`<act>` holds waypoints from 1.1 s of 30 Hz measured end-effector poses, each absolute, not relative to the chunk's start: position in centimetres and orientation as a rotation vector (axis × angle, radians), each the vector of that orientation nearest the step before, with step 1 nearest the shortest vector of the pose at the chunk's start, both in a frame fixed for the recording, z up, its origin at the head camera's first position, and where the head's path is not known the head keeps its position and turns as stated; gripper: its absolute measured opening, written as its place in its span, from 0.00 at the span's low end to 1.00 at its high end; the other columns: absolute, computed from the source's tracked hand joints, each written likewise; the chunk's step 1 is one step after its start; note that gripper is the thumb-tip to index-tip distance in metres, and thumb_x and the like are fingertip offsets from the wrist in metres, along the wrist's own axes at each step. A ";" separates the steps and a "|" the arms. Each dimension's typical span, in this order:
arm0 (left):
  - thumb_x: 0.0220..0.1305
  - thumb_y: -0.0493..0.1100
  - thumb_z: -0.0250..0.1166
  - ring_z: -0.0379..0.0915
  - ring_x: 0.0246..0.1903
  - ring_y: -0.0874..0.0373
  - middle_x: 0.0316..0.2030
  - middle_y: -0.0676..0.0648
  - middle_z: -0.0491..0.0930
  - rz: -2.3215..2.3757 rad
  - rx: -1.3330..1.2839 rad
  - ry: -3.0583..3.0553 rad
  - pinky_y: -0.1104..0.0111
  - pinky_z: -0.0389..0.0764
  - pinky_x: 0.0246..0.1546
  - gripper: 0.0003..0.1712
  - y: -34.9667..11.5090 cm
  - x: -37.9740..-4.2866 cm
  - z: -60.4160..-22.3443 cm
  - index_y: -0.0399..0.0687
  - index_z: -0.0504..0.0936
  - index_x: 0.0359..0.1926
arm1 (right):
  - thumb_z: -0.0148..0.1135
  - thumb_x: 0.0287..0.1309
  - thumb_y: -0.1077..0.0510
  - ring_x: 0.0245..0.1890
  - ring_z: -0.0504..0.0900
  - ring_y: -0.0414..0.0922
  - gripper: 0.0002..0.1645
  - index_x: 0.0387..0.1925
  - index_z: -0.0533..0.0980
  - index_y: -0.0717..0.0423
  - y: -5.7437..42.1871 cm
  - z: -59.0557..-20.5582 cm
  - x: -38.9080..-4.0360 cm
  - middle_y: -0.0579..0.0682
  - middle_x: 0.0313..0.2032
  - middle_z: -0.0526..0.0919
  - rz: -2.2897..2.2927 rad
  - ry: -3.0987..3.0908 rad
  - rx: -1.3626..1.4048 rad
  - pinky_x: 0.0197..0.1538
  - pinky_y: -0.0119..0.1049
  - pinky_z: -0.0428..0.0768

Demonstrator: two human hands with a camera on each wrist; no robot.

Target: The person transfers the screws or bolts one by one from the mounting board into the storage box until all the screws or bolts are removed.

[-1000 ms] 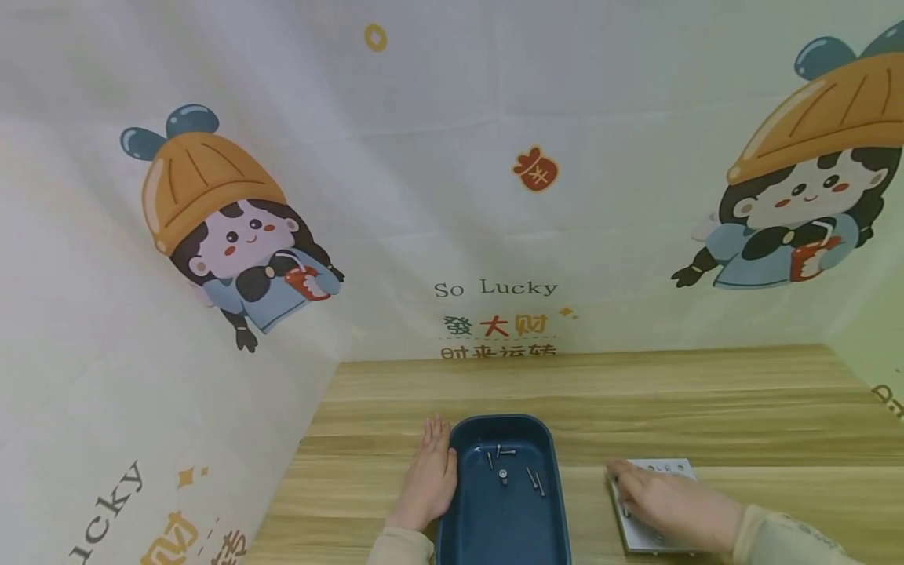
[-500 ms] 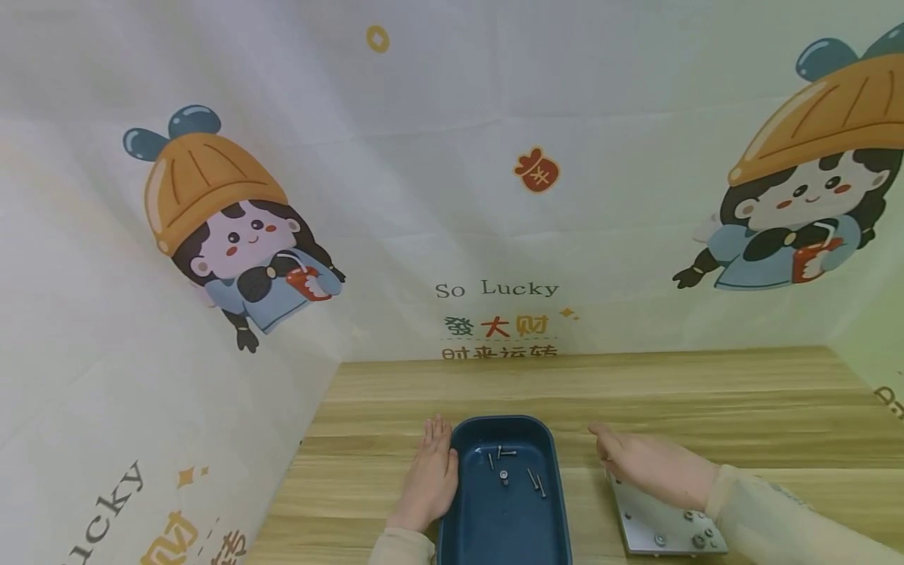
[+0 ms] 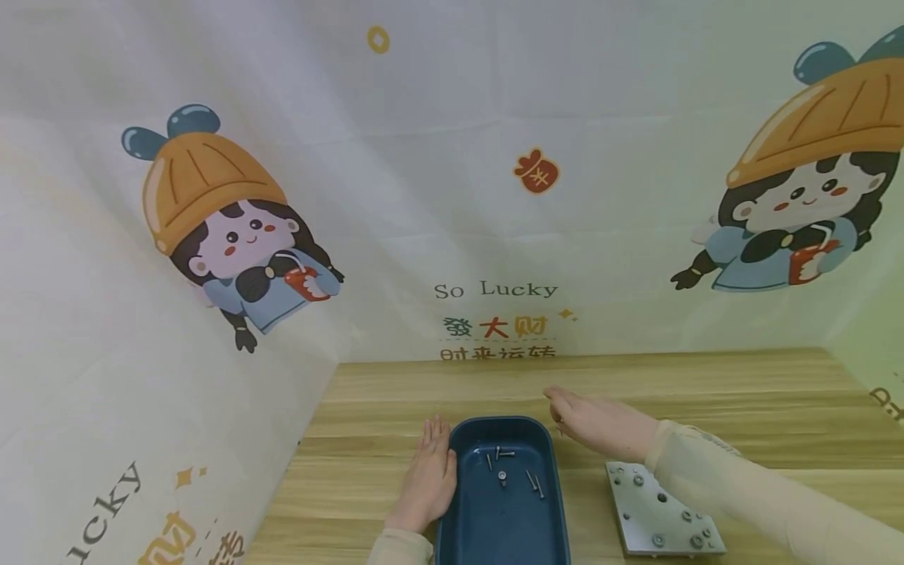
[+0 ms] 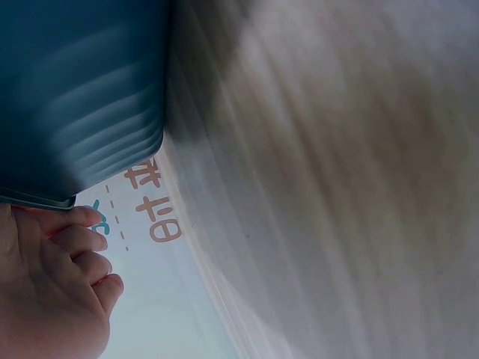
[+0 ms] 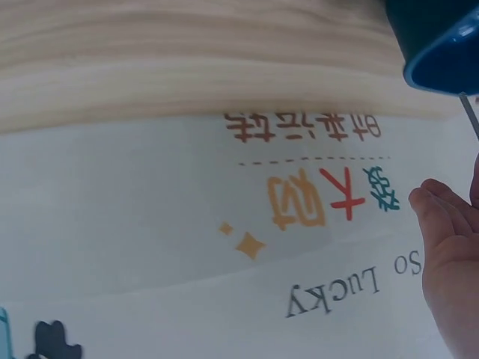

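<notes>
A dark blue tray (image 3: 501, 530) stands on the table, with several metal screws (image 3: 540, 486) lying loose on its floor. My left hand (image 3: 427, 479) rests along the tray's left side, fingers extended; the left wrist view shows that hand (image 4: 56, 288) against the tray's wall (image 4: 97, 105). Off the tray's upper right corner, my right hand (image 3: 603, 424) is raised over the table. A thin screw (image 5: 470, 112) juts from its fingers in the right wrist view, close to the tray's rim there; the fingertips' grip is partly cut off by the frame edge.
A silver metal plate (image 3: 646, 510) with holes and several bolts in it lies right of the tray, below my right forearm. A printed cloth (image 3: 607, 306) hangs behind the wooden table (image 3: 777, 416) and at both sides.
My right hand has left the metal plate and moved left and away from me to the tray's corner, carrying a screw. The plate shows more fully now. My left hand and the tray stay put.
</notes>
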State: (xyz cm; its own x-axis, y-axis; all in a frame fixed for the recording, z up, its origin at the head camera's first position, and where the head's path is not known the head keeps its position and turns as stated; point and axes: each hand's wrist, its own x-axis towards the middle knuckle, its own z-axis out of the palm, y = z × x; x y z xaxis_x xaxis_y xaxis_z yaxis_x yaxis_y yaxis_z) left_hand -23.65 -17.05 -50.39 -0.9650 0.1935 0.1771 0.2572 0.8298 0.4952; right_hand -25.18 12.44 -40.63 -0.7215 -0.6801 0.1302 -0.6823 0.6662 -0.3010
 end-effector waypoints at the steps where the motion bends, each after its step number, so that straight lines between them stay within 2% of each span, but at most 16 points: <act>1: 0.75 0.37 0.44 0.43 0.74 0.32 0.73 0.26 0.51 -0.808 -0.358 -2.889 0.43 0.53 0.73 0.28 -17.1 -23.6 -50.4 0.22 0.60 0.69 | 0.46 0.74 0.59 0.24 0.64 0.33 0.18 0.60 0.65 0.63 12.2 -40.6 -25.4 0.45 0.37 0.75 0.416 -2.788 1.228 0.35 0.33 0.74; 2: 0.75 0.37 0.44 0.43 0.74 0.32 0.73 0.26 0.51 -0.808 -0.359 -2.889 0.43 0.53 0.73 0.28 -17.1 -23.6 -50.3 0.22 0.60 0.69 | 0.46 0.74 0.60 0.27 0.70 0.34 0.16 0.57 0.67 0.62 11.9 -40.4 -25.4 0.49 0.41 0.78 0.382 -2.773 1.238 0.39 0.34 0.77; 3: 0.75 0.37 0.44 0.43 0.74 0.32 0.73 0.26 0.51 -0.809 -0.360 -2.889 0.43 0.53 0.73 0.28 -17.1 -23.6 -50.3 0.22 0.60 0.69 | 0.48 0.72 0.62 0.32 0.75 0.38 0.18 0.59 0.65 0.65 11.6 -40.2 -25.5 0.54 0.47 0.79 0.312 -2.738 1.262 0.44 0.36 0.80; 5: 0.75 0.37 0.44 0.43 0.74 0.32 0.73 0.26 0.51 -0.807 -0.362 -2.889 0.43 0.53 0.73 0.28 -17.1 -23.6 -50.3 0.22 0.60 0.69 | 0.47 0.73 0.62 0.48 0.82 0.47 0.10 0.51 0.68 0.60 10.8 -39.9 -25.7 0.59 0.55 0.79 0.276 -2.760 1.264 0.57 0.42 0.80; 6: 0.75 0.37 0.44 0.43 0.74 0.32 0.73 0.26 0.51 -0.807 -0.363 -2.889 0.43 0.53 0.73 0.28 -17.1 -23.6 -50.3 0.22 0.60 0.69 | 0.46 0.73 0.62 0.57 0.79 0.52 0.09 0.50 0.69 0.60 10.4 -39.8 -25.8 0.62 0.61 0.76 0.264 -2.780 1.262 0.63 0.46 0.76; 8: 0.75 0.37 0.44 0.43 0.74 0.32 0.73 0.26 0.51 -0.806 -0.363 -2.889 0.43 0.53 0.73 0.28 -17.2 -23.5 -50.3 0.22 0.60 0.69 | 0.47 0.73 0.61 0.68 0.70 0.59 0.08 0.47 0.70 0.60 9.6 -39.7 -26.1 0.66 0.67 0.69 0.202 -2.792 1.268 0.69 0.51 0.70; 14: 0.75 0.37 0.44 0.43 0.74 0.32 0.73 0.26 0.51 -0.821 -0.355 -2.897 0.43 0.53 0.73 0.28 -17.1 -23.4 -50.2 0.22 0.59 0.69 | 0.55 0.69 0.59 0.63 0.76 0.56 0.09 0.45 0.72 0.61 7.3 -39.9 -26.8 0.66 0.62 0.76 -0.027 -2.656 1.351 0.64 0.46 0.77; 18: 0.75 0.37 0.45 0.43 0.74 0.32 0.73 0.26 0.51 -0.829 -0.353 -2.894 0.42 0.53 0.72 0.28 -17.1 -23.5 -50.3 0.22 0.59 0.69 | 0.58 0.68 0.58 0.59 0.80 0.52 0.13 0.49 0.73 0.63 6.0 -40.0 -26.7 0.63 0.58 0.79 -0.142 -2.542 1.398 0.58 0.41 0.81; 24: 0.75 0.38 0.45 0.43 0.74 0.32 0.73 0.26 0.52 -0.831 -0.350 -2.894 0.42 0.54 0.72 0.28 -17.1 -23.5 -50.2 0.22 0.59 0.69 | 0.60 0.67 0.57 0.45 0.85 0.44 0.15 0.48 0.73 0.64 4.5 -40.5 -26.1 0.60 0.52 0.82 -0.229 -2.355 1.494 0.46 0.31 0.84; 27: 0.76 0.38 0.44 0.42 0.75 0.33 0.73 0.26 0.51 -0.836 -0.347 -2.894 0.43 0.54 0.72 0.28 -17.1 -23.5 -50.2 0.23 0.59 0.69 | 0.59 0.68 0.55 0.45 0.85 0.43 0.19 0.52 0.73 0.65 3.8 -40.6 -25.7 0.59 0.52 0.82 -0.260 -2.363 1.516 0.45 0.29 0.83; 30: 0.76 0.39 0.44 0.42 0.75 0.33 0.73 0.27 0.51 -0.838 -0.344 -2.898 0.43 0.53 0.73 0.28 -17.1 -23.5 -50.1 0.23 0.59 0.70 | 0.58 0.69 0.55 0.52 0.84 0.46 0.22 0.57 0.73 0.66 3.3 -40.8 -25.5 0.60 0.56 0.81 -0.265 -2.432 1.537 0.50 0.31 0.83; 33: 0.77 0.39 0.43 0.41 0.75 0.33 0.74 0.28 0.50 -0.852 -0.345 -2.906 0.43 0.53 0.73 0.28 -17.1 -23.5 -50.1 0.24 0.59 0.70 | 0.57 0.70 0.54 0.50 0.85 0.44 0.24 0.60 0.72 0.65 2.9 -41.1 -25.5 0.59 0.58 0.79 -0.256 -2.509 1.547 0.45 0.28 0.84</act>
State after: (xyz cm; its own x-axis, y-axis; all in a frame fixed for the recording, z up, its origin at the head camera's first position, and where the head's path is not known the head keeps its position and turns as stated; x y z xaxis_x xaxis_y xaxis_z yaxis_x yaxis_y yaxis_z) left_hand -23.50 -17.13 -50.09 -0.9701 0.1889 0.1524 0.2413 0.8187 0.5210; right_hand -25.46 2.94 -41.12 -0.4410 -0.8952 0.0648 -0.8636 0.4429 0.2408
